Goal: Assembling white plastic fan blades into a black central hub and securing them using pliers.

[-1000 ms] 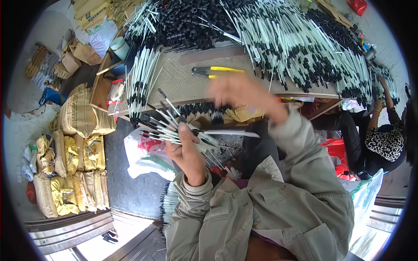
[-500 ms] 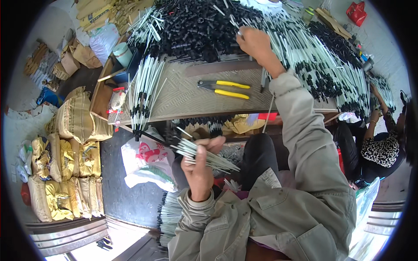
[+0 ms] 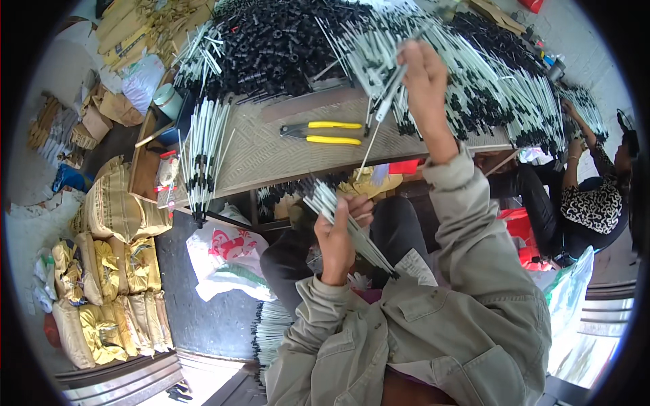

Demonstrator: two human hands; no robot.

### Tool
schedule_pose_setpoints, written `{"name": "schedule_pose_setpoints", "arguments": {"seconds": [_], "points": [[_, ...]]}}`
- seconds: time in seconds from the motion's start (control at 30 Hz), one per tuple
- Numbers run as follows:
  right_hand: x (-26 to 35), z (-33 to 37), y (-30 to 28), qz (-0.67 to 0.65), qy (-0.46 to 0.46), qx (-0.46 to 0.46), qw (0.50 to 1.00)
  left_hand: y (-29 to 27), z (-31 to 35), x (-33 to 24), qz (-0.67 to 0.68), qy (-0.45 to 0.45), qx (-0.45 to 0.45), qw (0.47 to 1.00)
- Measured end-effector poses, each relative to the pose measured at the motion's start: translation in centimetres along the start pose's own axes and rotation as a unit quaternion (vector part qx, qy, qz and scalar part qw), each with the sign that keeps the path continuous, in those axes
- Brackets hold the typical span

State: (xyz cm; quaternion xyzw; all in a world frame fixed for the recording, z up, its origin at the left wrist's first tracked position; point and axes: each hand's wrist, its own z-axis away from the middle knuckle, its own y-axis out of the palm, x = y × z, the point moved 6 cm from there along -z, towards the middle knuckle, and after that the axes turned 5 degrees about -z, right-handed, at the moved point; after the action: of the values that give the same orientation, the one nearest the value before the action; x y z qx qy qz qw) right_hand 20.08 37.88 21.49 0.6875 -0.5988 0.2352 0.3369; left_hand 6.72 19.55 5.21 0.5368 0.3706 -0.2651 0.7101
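My left hand (image 3: 336, 243), above my lap, is closed around a bundle of thin white rods (image 3: 371, 252); black ends show at the bundle's lower tip. Over the workbench (image 3: 261, 145), my right hand (image 3: 426, 78) pinches a few pale rods (image 3: 391, 91), blurred by motion. Beneath and beyond it spreads a large pile of white rods with black ends (image 3: 477, 84). Yellow-handled pliers (image 3: 325, 132) lie on the bench, nearer than a long flat dark strip (image 3: 308, 105). A heap of small black plastic parts (image 3: 271, 54) covers the far side.
More white rods (image 3: 206, 139) hang over the bench's left front edge. A white plastic bag (image 3: 227, 254) stands on the floor below. Stacked tan sacks (image 3: 112, 294) sit at far left. Another person (image 3: 589, 203) works at the right end of the pile.
My right hand has moved from the edge of the black heap to the right, over the white rods. The left-hand bundle has swung to point more toward my body. The whole view has shifted slightly.
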Motion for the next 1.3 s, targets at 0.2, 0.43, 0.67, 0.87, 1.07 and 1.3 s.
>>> {"name": "schedule_pose_setpoints", "arguments": {"seconds": [0.2,0.43,0.67,0.87,1.07,1.3], "points": [[6.3,7.9,-5.1,0.15,-0.007,-0.062,0.987,1.3,-2.4,2.9,-0.019,-0.02,0.042,0.999],[14.7,16.2,-8.4,0.043,-0.088,-0.063,0.993,1.9,-2.5,3.7,-0.021,-0.033,0.046,0.998],[9.5,19.1,-4.1,0.182,0.015,0.244,0.952,1.5,-1.8,0.2,-0.016,-0.002,-0.002,1.0],[2.7,22.3,-0.3,0.16,0.189,0.296,0.922,1.0,0.2,-2.9,-0.052,0.067,-0.092,0.992],[4.4,18.9,1.6,0.221,0.095,0.434,0.868,-1.3,1.5,-5.3,-0.072,0.169,-0.099,0.978],[-6.8,4.8,8.6,0.392,-0.241,0.514,0.724,0.3,3.8,-6.6,-0.019,0.108,-0.023,0.994]]}}
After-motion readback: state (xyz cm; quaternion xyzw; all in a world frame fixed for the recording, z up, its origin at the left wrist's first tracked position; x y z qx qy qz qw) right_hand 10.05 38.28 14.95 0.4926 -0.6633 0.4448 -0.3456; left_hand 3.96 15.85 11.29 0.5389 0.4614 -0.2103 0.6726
